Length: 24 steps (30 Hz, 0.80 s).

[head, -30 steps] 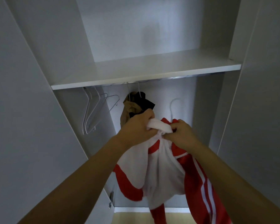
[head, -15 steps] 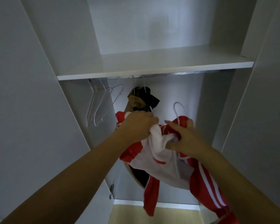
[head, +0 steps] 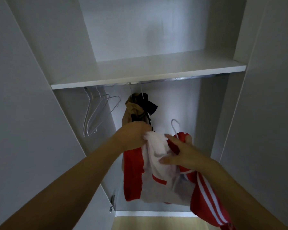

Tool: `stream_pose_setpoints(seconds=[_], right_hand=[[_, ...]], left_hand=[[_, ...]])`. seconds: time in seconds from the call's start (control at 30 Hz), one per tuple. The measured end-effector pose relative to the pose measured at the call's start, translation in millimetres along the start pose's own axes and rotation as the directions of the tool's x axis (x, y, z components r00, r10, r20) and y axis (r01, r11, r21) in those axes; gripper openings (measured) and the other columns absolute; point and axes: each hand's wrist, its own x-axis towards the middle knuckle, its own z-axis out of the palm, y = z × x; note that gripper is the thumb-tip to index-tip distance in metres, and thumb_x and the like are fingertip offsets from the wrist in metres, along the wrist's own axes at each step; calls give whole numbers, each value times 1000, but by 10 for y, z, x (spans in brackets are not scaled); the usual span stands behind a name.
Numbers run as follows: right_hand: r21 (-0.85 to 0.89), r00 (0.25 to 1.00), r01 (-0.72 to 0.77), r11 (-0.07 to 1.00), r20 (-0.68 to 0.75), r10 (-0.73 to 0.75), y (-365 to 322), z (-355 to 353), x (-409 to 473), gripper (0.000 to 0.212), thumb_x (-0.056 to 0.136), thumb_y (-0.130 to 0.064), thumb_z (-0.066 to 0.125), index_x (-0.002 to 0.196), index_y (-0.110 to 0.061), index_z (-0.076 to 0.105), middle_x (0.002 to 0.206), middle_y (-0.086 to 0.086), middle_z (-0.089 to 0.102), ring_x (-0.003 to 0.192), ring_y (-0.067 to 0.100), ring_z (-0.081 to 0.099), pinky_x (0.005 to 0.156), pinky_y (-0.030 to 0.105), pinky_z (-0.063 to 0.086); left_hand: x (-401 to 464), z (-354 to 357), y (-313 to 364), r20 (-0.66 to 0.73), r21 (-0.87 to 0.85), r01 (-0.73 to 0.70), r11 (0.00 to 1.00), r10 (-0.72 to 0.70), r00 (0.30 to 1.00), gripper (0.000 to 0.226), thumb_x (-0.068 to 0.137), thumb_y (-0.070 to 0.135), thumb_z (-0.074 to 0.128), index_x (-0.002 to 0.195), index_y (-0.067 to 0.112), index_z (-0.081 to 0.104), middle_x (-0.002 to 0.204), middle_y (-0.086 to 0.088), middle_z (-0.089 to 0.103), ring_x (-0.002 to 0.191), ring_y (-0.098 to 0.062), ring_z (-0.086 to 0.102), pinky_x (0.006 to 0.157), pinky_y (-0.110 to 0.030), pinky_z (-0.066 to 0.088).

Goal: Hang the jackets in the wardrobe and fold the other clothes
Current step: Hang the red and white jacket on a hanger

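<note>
A red and white jacket (head: 158,178) hangs from my hands inside the open wardrobe (head: 148,70), below the rail. My left hand (head: 133,135) grips its white collar on the left. My right hand (head: 181,153) holds the jacket's red shoulder, fingers spread over the white cloth. A white hanger hook (head: 175,125) sticks up out of the jacket just above my right hand, below the rail and not on it. A tan jacket and a black one (head: 138,108) hang on the rail (head: 181,78) behind my left hand.
Several bare white hangers (head: 96,112) hang at the rail's left end. A white shelf (head: 140,75) runs across just above the rail. The wardrobe's side panels stand close on both sides, with a door hinge (head: 112,203) low on the left. Wooden floor (head: 148,223) shows below.
The jacket has opened out and now hangs longer below my hands. My right hand has loosened from a pinch at the collar and spread over the shoulder; the hook shows higher.
</note>
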Motion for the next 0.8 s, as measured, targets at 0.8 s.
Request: stream_pose_setpoints(seconds=[0.8], right_hand=[[783,954,-60,619,-136,266,-50,237,-204,25,94,-41,56,105,-19,61,92,-3,68,83,11,64,75,25,50]], left_hand=[[-158,248,204,-210,-814,187,551,-577,789,25,93,18,61,83,40,70,85,17,69,86,-7,64,82,-30,55]])
